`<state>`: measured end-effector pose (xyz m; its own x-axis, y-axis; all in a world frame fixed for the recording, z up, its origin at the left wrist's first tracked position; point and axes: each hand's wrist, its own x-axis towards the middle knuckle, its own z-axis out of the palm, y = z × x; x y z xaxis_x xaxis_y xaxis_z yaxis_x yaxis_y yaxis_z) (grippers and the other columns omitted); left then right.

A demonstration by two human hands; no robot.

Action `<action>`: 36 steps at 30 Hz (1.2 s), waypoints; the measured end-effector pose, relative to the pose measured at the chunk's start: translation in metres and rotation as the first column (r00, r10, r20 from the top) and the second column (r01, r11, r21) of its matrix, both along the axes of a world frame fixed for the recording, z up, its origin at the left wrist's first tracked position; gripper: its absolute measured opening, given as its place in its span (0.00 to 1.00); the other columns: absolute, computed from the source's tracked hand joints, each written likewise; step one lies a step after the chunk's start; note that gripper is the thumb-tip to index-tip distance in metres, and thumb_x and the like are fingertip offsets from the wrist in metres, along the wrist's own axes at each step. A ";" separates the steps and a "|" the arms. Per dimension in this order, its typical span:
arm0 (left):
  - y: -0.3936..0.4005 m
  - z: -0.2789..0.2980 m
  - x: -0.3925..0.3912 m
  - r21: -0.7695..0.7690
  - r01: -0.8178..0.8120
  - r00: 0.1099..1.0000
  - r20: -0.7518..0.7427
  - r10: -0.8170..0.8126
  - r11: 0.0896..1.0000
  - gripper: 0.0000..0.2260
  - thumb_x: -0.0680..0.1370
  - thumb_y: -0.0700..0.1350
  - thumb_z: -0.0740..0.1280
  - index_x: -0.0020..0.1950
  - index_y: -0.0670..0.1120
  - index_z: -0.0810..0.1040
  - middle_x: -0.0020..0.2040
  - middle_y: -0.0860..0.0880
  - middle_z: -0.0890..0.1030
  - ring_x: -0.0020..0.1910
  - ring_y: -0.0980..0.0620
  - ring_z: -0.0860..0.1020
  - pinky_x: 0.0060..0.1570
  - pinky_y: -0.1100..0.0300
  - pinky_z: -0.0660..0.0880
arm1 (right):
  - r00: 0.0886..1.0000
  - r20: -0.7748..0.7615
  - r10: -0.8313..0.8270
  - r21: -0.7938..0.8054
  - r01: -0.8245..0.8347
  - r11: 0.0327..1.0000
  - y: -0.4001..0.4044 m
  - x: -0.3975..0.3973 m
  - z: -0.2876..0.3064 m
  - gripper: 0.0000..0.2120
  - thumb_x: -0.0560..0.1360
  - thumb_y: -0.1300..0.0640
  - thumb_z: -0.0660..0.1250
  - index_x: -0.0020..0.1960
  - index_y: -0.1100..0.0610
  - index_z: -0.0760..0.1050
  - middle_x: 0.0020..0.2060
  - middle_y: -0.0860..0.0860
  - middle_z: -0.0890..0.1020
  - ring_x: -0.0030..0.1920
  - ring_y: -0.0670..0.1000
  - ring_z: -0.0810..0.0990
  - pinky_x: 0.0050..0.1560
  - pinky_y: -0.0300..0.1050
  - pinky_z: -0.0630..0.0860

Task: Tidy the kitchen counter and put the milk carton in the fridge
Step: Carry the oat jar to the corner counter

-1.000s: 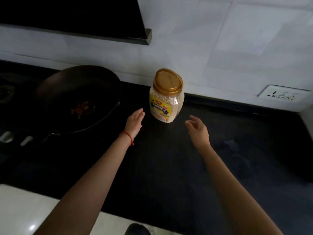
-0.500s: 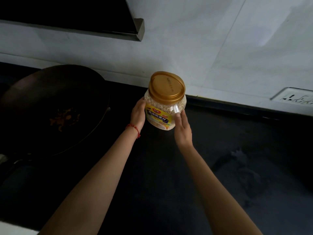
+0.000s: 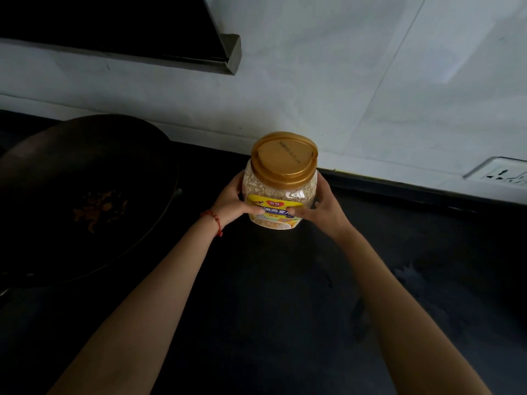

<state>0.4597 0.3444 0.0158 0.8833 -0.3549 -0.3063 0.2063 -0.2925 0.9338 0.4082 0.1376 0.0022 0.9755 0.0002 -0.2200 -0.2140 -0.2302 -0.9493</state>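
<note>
A clear plastic oat jar (image 3: 281,192) with a gold lid and a yellow label is at the middle of the view, over the black counter (image 3: 256,309). My left hand (image 3: 231,205) grips its left side, thumb across the label. My right hand (image 3: 323,206) grips its right side, thumb also on the label. I cannot tell whether the jar's base touches the counter. No milk carton is in view.
A dark wok (image 3: 85,195) with food scraps sits at the left, close to my left wrist. The range hood (image 3: 171,32) hangs above it. The white tiled wall carries a socket (image 3: 502,173) at the far right. Wet smears (image 3: 407,273) mark the counter on the right.
A second ago both hands were open and apart from the jar. They closed in on its two sides and now grip it, thumbs curled over the label. The view has moved closer.
</note>
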 end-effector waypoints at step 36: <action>0.014 0.071 -0.318 -0.258 -0.779 0.606 -0.078 0.792 0.571 0.26 0.62 0.55 0.75 0.56 0.46 0.74 0.46 0.46 0.83 0.38 0.53 0.83 0.33 0.61 0.79 | 0.987 -0.084 0.139 0.445 -0.088 0.891 0.081 -0.230 0.098 0.52 0.44 0.31 0.75 0.62 0.55 0.67 0.47 0.55 0.83 0.42 0.54 0.85 0.34 0.42 0.80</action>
<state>0.1417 0.3588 0.0870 0.8606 0.4305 -0.2721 0.2036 0.1989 0.9586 0.1785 0.2181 0.1004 0.9324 0.2308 -0.2780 -0.3209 0.1750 -0.9308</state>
